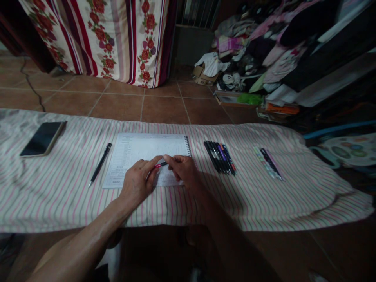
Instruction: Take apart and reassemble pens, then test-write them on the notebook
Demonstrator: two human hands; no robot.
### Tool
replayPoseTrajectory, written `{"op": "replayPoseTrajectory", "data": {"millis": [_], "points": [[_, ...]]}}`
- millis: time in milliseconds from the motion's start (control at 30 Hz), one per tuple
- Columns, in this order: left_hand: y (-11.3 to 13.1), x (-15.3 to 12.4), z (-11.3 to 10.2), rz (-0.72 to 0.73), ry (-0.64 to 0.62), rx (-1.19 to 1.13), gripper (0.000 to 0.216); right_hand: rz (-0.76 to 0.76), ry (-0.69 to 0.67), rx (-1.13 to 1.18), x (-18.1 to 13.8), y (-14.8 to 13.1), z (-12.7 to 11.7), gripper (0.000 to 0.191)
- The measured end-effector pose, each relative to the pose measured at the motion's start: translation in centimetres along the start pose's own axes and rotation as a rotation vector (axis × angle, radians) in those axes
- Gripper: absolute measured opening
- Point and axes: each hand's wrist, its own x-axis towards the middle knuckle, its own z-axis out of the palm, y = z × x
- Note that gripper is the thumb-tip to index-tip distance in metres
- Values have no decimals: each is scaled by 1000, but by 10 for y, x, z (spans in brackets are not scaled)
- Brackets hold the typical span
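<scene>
Above a spiral notebook [152, 143] with printed pages, both hands hold one pink-and-black pen [160, 165]. My left hand [139, 174] pinches the pink end between thumb and fingers. My right hand [183, 168] has its thumb and fingers closed at the dark end, partly hiding it. Left of the notebook lies a black pen [100, 164], its tip towards me. To the right of the notebook a row of several pens [219, 157], mostly black with a purple one, rests side by side.
Farther right lies a smaller group of pens [269, 163]. A phone [43, 139] is at the left on the striped cloth [73, 196]. Beyond the table hang a flowered curtain [117, 39] and, at right, a heap of clothes [246, 51] on the tiled floor [164, 107].
</scene>
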Motion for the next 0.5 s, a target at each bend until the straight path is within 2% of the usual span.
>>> {"op": "replayPoseTrajectory", "data": {"millis": [167, 300, 400, 500], "points": [[0, -1, 3, 4, -2, -43, 29, 7, 12, 48, 0, -1, 0, 51], [-3, -4, 7, -71, -14, -146, 29, -17, 22, 10, -2, -1, 0, 52], [-4, -5, 10, -206, -5, -313, 27, -62, 40, -31, -3, -2, 1, 52], [-2, -2, 9, -473, -22, -603, 27, -82, 39, -21, -4, -4, 2, 51]]}}
